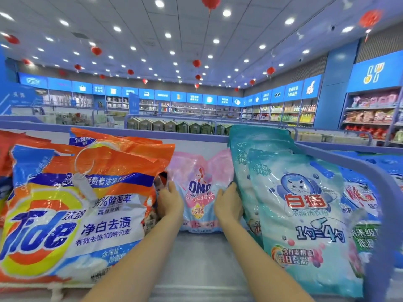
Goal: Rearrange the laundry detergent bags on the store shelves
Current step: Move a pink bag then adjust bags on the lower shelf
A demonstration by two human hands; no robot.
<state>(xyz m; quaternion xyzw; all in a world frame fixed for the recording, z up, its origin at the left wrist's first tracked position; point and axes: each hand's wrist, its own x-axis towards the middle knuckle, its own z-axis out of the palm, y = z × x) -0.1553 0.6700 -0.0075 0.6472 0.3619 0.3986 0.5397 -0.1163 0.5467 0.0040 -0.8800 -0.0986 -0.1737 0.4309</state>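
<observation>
The OMO bag [199, 194] stands at the back of the shelf [196, 258], Tide bag [72, 214] to its left, teal bag [305, 225] to its right. The left hand [170, 202] and right hand [229, 204] press its sides, fingers straight.

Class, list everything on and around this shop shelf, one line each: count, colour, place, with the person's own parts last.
Tide bags: at least two, orange, stacked left.
OMO bag: one, pink and pale blue, centre back.
white-cat bags: two, teal, upright on the right.
blue bags: count unclear, blue, far right.
shelf rail: one, blue, right edge.
lanterns: several, red, hanging from ceiling.
left grip: one, bare, touching the OMO bag's left side.
right grip: one, bare, touching its right side.
</observation>
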